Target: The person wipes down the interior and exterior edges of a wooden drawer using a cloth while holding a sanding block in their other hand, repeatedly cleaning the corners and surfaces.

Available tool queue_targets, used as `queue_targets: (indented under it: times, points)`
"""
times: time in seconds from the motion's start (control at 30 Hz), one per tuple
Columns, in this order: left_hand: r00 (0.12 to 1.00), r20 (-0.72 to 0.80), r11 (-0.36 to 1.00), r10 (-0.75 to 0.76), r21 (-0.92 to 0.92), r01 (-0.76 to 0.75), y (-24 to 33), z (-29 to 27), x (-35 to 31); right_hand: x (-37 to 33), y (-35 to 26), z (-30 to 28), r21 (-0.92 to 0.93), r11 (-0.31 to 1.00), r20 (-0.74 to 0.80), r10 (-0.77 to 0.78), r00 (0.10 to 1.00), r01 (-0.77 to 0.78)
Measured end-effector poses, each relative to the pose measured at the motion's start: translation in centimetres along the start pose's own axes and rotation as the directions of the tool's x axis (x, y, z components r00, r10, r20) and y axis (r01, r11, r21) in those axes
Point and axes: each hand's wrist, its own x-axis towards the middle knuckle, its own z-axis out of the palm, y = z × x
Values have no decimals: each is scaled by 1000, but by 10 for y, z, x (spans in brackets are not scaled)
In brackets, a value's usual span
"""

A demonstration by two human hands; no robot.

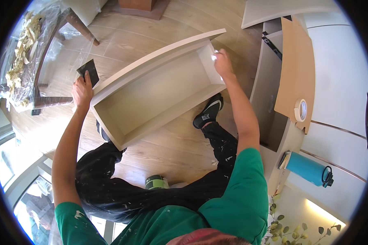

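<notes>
A beige drawer (159, 92) stands slanted between my legs, its open inside facing up and its long front panel (159, 52) on the far side. My left hand (82, 92) is at the drawer's left end and pinches a thin, dark, flat rectangular piece (88, 72) between thumb and fingers. At the right end, my right hand (223, 64) is closed on a small white wad (214, 56) against the outside of the drawer's short side. The wad is mostly hidden by my fingers, so I cannot tell its material.
On the right stands a pale cabinet (255, 87) with an open bay. Brown cardboard (296, 69), a tape roll (300, 110) and a blue bottle (308, 168) lie on it. A plastic-wrapped chair (49, 53) is at left. A green-labelled can (156, 182) sits between my legs.
</notes>
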Motion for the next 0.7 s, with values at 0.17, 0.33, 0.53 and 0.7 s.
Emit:
queue_targets:
  times: [0.17,0.33,0.53,0.7]
  points:
    - [1000,-5,1000,20,-2,-20,-3,3,2,-50,17,-53,241,953,-347,261,901,-184]
    - [1000,-15,1000,16,2,-16,-3,3,1,-67,9,12,499,774,-26,462,886,-389]
    - [1000,1,1000,-2,14,2,10,-5,1,6,-25,68,100,988,-343,145,928,-117]
    - [1000,-25,1000,7,14,-6,4,2,0,11,-27,58,57,995,-272,99,957,-87]
